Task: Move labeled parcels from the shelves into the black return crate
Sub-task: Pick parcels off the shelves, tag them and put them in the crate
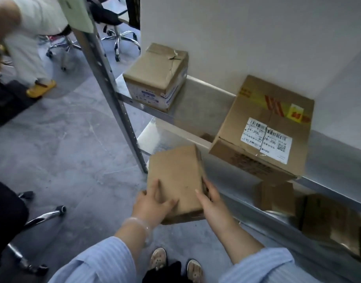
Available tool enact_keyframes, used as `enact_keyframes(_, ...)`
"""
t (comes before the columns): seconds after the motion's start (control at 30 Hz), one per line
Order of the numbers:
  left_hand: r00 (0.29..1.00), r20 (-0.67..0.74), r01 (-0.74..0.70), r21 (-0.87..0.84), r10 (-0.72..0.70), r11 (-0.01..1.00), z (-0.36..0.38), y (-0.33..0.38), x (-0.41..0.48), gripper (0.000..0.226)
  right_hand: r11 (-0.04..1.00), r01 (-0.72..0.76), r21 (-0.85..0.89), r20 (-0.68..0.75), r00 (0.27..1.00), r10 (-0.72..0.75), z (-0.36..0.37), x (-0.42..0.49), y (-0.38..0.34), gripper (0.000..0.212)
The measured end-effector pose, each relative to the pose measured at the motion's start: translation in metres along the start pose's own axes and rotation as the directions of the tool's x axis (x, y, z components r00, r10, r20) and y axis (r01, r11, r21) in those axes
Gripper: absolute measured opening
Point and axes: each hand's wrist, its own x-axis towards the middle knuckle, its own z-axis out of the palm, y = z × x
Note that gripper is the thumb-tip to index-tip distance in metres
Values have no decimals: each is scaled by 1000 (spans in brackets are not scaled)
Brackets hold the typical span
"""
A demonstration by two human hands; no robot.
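Observation:
A plain brown cardboard parcel (175, 176) is held in front of the metal shelf rack, its label not in sight. My left hand (153, 203) grips its near left corner, fingers spread over the top face. My right hand (210, 199) grips its right side, thumb on top. A larger box with a white J4-J06 label (263, 131) lies on the shelf (202, 107) to the right. A smaller box with blue print (157, 76) stands at the shelf's left end. The black return crate is not in view.
The rack's steel upright (114, 94) runs down just left of the held parcel. More brown boxes (277, 197) sit on the lower shelf at right. Another person (32, 43) stands at far left among office chairs (118, 37). A chair base (32, 221) is near my left.

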Motion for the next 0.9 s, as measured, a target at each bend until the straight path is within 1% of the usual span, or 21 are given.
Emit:
enact_keyframes(0.1, 999, -33, 34, -101, -38, 994, -12, 6, -21, 91, 993, 89, -71, 10, 996, -88, -1, -10, -20, 37)
enact_keyframes(0.13, 998, -42, 37, -135, -43, 990, -16, 8, -27, 90, 990, 107, -88, 9, 994, -107, -3, -12, -25, 34)
enact_keyframes(0.17, 998, -52, 34, -162, -43, 986, -20, 11, -33, 87, 989, 119, -89, -7, 993, -120, -6, -13, -29, 36)
enact_keyframes(0.2, 997, -61, 27, -181, -38, 983, -23, 12, -38, 84, 991, 112, -74, -29, 993, -115, -8, -14, -31, 42)
enact_keyframes(0.27, 998, -55, 21, -203, -32, 979, -30, 14, -48, 79, 998, 63, 1, -25, 998, -63, -13, -16, -35, 70)
enact_keyframes(0.3, 999, -43, 21, -220, -31, 975, -33, 14, -53, 76, 997, -1, 71, 4, 1000, 1, -14, -18, -37, 81)
enact_keyframes(0.33, 999, -21, 23, -240, -28, 971, -35, 14, -59, 73, 988, -61, 142, 58, 997, 53, -16, -19, -37, 83)
enact_keyframes(0.4, 999, 36, 25, -271, -16, 962, -38, 14, -68, 68, 971, -125, 202, 178, 980, 89, -20, -26, -41, 74)
enact_keyframes(0.43, 999, 50, 17, -291, -2, 957, -37, 14, -71, 67, 971, -127, 202, 204, 975, 85, -21, -28, -43, 79)
enact_keyframes(0.47, 999, 54, 8, -320, 10, 948, -35, 15, -74, 66, 969, -126, 210, 204, 975, 83, -20, -30, -42, 91)
enact_keyframes(0.5, 999, 47, -3, -358, 21, 934, -32, 17, -76, 65, 970, -120, 213, 188, 979, 80, -19, -32, -41, 99)
enact_keyframes(0.53, 998, 49, -3, -400, 25, 917, -29, 19, -77, 66, 973, -106, 207, 161, 984, 73, -16, -34, -39, 96)
enact_keyframes(0.57, 998, 66, 10, -436, 21, 900, -26, 21, -78, 68, 978, -83, 194, 146, 988, 55, -14, -38, -39, 88)
enact_keyframes(0.6, 995, 99, 33, -465, 15, 884, -22, 23, -80, 70, 984, -67, 168, 128, 991, 46, -13, -41, -38, 84)
enact_keyframes(0.67, 989, 143, 41, -506, 37, 862, -17, 26, -87, 62, 996, -13, 85, 122, 993, 2, -11, -48, -38, 82)
enact_keyframes(0.73, 993, 102, -2, -525, 65, 851, -14, 25, -89, 51, 998, 22, 53, 150, 988, -30, -10, -54, -39, 76)
enact_keyframes(0.77, 995, 58, -39, -505, 79, 862, -14, 23, -90, 47, 999, 27, 47, 168, 985, -34, -9, -58, -42, 72)
enact_keyframes(0.83, 994, -50, -110, -399, 98, 911, -15, 21, -91, 43, 999, 27, 34, 194, 980, -33, -8, -64, -43, 67)
enact_keyframes(0.9, 989, -110, -122, -275, 95, 954, -19, 21, -95, 51, 998, 63, -6, 218, 974, -60, -6, -70, -45, 64)
